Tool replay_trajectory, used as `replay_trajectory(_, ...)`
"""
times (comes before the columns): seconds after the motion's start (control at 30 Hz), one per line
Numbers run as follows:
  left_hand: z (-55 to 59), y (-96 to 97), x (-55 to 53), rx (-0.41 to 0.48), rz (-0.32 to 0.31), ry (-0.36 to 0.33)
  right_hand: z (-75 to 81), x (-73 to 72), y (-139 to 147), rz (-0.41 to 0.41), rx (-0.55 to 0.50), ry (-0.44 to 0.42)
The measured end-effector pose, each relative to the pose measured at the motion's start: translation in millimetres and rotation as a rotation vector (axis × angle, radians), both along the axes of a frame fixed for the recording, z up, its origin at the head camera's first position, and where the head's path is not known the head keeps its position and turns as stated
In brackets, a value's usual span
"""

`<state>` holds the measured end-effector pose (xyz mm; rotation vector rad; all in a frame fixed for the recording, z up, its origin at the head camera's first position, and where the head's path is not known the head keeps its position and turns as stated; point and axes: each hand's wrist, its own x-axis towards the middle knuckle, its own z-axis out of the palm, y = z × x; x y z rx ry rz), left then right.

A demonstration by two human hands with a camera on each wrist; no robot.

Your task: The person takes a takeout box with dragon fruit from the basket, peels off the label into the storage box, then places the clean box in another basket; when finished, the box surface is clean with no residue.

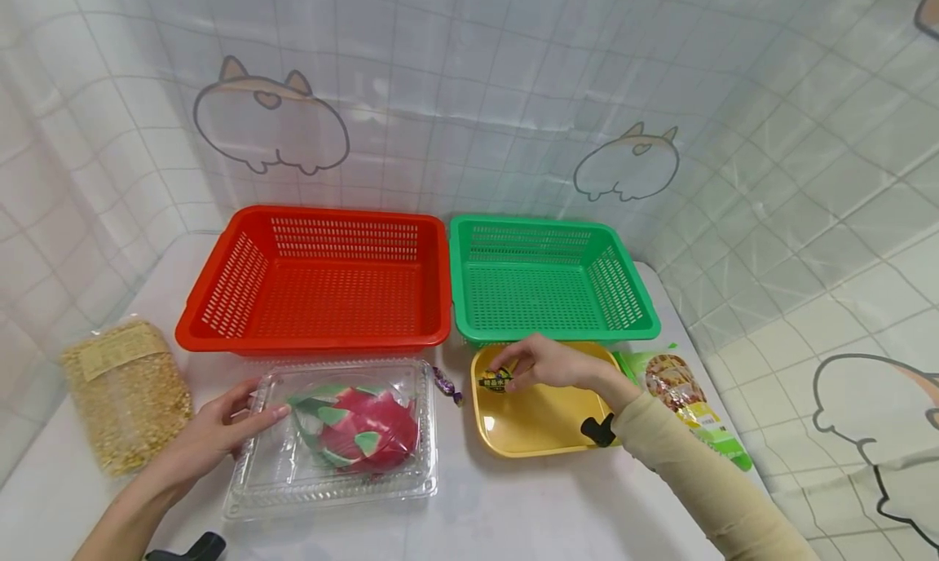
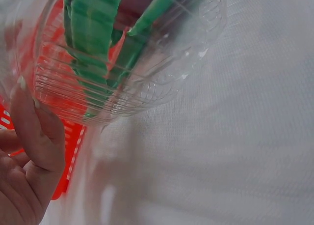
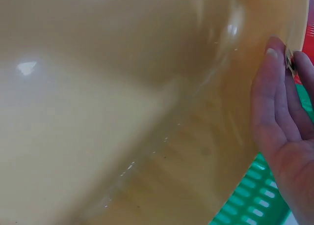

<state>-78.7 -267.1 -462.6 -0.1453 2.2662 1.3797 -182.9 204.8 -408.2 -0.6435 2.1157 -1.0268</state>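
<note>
My left hand (image 1: 227, 421) grips the left edge of a clear plastic box (image 1: 253, 488), thumb over the lid. Inside the box lies a pink dragon fruit (image 1: 370, 430) with green leaf tips; the left wrist view shows its green leaves (image 2: 95, 33) through the ribbed plastic. Over a yellow tray (image 1: 546, 418), my right hand (image 1: 546, 361) pinches a small candy (image 1: 495, 380) in a black and gold wrapper between thumb and fingertips. In the right wrist view the candy (image 3: 290, 62) shows only edge-on, near the tray's rim.
Behind stand a red basket (image 1: 330, 308) and a green basket (image 1: 528, 296), side by side. A purple-wrapped candy (image 1: 446, 383) lies between box and tray. A bag of yellow kernels (image 1: 132, 398) is at the left, a green snack packet (image 1: 685, 398) at the right.
</note>
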Motion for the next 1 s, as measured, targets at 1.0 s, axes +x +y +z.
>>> replay_trajectory(1.0, 1.5, 1.8, 0.9, -0.001, 0.007, -0.004, -18.0, -2.9, -21, 0.297, 0.268, 0.371)
